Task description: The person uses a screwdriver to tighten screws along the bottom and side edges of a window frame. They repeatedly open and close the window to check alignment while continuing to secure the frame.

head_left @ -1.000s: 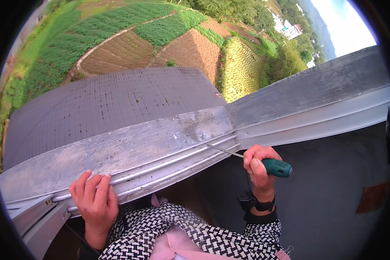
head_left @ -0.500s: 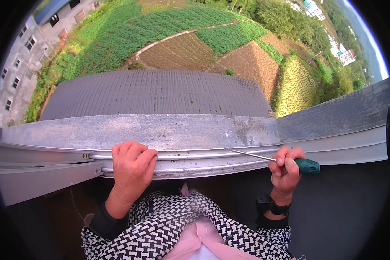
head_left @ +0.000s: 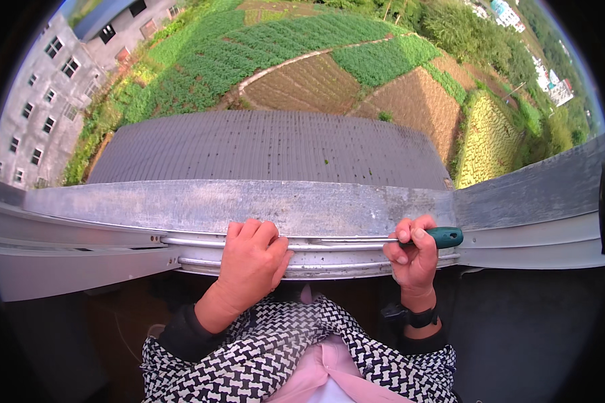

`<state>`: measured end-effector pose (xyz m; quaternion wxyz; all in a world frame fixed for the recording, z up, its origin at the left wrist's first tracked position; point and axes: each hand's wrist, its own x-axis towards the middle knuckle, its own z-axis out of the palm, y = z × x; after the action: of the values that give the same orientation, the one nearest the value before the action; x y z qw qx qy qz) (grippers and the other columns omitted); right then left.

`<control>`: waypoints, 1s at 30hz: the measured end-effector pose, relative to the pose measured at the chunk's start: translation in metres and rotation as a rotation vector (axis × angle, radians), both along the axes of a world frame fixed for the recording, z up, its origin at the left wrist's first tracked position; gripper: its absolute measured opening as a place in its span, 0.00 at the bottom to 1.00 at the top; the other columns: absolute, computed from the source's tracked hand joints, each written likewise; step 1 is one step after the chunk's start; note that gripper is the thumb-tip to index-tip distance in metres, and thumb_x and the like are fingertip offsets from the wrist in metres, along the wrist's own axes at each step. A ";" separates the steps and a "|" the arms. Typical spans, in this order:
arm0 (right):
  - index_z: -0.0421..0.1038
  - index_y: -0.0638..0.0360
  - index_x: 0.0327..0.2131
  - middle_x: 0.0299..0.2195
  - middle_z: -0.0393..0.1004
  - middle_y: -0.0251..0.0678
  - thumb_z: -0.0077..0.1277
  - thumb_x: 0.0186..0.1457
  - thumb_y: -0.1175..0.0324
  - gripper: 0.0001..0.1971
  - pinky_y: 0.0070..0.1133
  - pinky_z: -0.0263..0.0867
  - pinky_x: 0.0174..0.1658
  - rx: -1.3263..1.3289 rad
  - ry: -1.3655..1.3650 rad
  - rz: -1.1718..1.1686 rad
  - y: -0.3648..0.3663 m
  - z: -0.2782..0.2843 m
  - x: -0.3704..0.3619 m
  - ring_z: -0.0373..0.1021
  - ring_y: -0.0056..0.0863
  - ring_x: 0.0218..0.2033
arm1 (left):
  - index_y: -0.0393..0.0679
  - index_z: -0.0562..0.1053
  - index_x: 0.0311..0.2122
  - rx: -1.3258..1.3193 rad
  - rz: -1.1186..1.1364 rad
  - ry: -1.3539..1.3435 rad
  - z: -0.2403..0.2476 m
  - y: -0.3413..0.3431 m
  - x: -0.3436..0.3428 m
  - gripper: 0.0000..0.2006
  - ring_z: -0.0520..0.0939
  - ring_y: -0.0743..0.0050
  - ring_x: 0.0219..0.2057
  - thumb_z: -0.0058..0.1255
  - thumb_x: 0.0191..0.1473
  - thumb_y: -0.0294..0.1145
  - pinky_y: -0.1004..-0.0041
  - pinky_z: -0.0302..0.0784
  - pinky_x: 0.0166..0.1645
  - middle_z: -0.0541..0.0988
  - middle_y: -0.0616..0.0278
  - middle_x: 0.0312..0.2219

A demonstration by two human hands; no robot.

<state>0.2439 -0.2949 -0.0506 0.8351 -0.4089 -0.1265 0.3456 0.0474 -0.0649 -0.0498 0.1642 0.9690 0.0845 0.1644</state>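
Observation:
A screwdriver with a dark green handle (head_left: 446,236) is gripped by my right hand (head_left: 415,254). Its thin metal shaft (head_left: 356,240) points left and lies almost flat along the outer groove of the metal window track (head_left: 329,258). My left hand (head_left: 251,254) rests over the same track, left of the shaft, with fingers curled and bunched together at the groove. What those fingers pinch, if anything, is hidden under them.
Beyond the track lies a grey concrete ledge (head_left: 235,201), with a ridged grey roof (head_left: 269,148) below it outside. A white window frame (head_left: 81,269) stands at the left, another frame side (head_left: 538,235) at the right. Fields and buildings lie far below.
The screwdriver has swung from slanting to nearly level with the track, and my right hand has shifted left. My left hand has moved right along the track, and the view has shifted.

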 end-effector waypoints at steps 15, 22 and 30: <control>0.63 0.50 0.34 0.37 0.72 0.35 0.48 0.64 0.69 0.05 0.23 0.60 0.28 0.182 0.168 0.108 0.023 -0.012 -0.022 0.61 0.21 0.23 | 0.41 0.80 0.44 -0.160 -0.099 -0.040 0.033 0.011 0.004 0.19 0.76 0.60 0.42 0.66 0.43 0.27 0.61 0.68 0.49 0.77 0.60 0.38; 0.60 0.49 0.33 0.34 0.68 0.31 0.45 0.65 0.66 0.06 0.21 0.56 0.25 0.276 -0.045 0.026 0.004 0.014 -0.006 0.57 0.20 0.20 | 0.47 0.79 0.52 0.068 0.140 -0.176 0.048 0.041 0.006 0.25 0.73 0.52 0.53 0.65 0.44 0.27 0.57 0.65 0.54 0.75 0.57 0.49; 0.60 0.54 0.33 0.33 0.69 0.41 0.48 0.62 0.70 0.07 0.20 0.61 0.26 0.009 -0.127 0.101 -0.001 0.009 -0.015 0.58 0.20 0.22 | 0.48 0.79 0.34 -0.010 -0.058 -0.031 0.007 0.032 -0.004 0.09 0.74 0.55 0.53 0.60 0.45 0.26 0.57 0.64 0.54 0.77 0.63 0.44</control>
<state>0.2285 -0.2958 -0.0414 0.8087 -0.4193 -0.2014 0.3601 0.0437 -0.0324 -0.0428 0.1752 0.9675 0.0548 0.1739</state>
